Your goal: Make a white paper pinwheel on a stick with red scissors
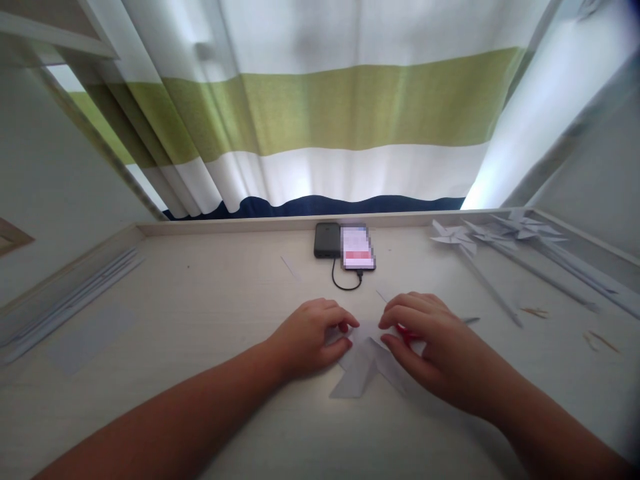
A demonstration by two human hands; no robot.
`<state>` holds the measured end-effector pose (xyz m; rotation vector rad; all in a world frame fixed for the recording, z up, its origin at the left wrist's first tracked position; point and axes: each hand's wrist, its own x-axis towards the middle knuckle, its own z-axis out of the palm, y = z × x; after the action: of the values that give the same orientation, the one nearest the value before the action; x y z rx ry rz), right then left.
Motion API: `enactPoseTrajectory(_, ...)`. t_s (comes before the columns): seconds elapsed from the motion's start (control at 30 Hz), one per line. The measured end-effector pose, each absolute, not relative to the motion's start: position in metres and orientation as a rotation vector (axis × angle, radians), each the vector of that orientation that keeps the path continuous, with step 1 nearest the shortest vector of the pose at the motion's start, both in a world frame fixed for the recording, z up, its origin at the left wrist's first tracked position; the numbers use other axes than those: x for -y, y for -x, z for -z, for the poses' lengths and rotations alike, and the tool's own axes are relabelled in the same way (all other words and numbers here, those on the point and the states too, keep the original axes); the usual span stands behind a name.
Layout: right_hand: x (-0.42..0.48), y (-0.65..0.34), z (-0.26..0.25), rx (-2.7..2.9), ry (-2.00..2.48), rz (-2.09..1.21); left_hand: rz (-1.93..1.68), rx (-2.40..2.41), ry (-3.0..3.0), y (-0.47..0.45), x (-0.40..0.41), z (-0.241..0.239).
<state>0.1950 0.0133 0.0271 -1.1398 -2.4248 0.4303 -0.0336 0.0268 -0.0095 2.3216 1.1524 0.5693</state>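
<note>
A folded white paper piece (361,369) lies on the pale wooden desk (210,313) in front of me. My left hand (313,338) pinches its left upper part with curled fingers. My right hand (433,340) rests on its right side, fingers bent and pressed to the paper; something small and red (404,331) shows under its fingers, too hidden to name.
A phone (357,247) lies on a dark power bank (327,240) with a cable at the back centre. Finished paper pinwheels on sticks (480,240) lie at the back right. White paper strips (75,300) and a sheet (90,337) lie left. A striped curtain (320,113) hangs behind.
</note>
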Motion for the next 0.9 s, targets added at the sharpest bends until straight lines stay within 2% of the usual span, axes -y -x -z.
enactPoseTrajectory(0.3,-0.0203,-0.2034,-0.0296,2.238,1.336,-0.268,-0.643,-1.446,-2.178,0.0362,-0.0299,0.0110)
enactPoseTrajectory(0.9,-0.0173,-0.1960,-0.0250,2.272,1.339,-0.319,-0.692,-1.249,-2.251,0.0347,-0.0286,0.0078)
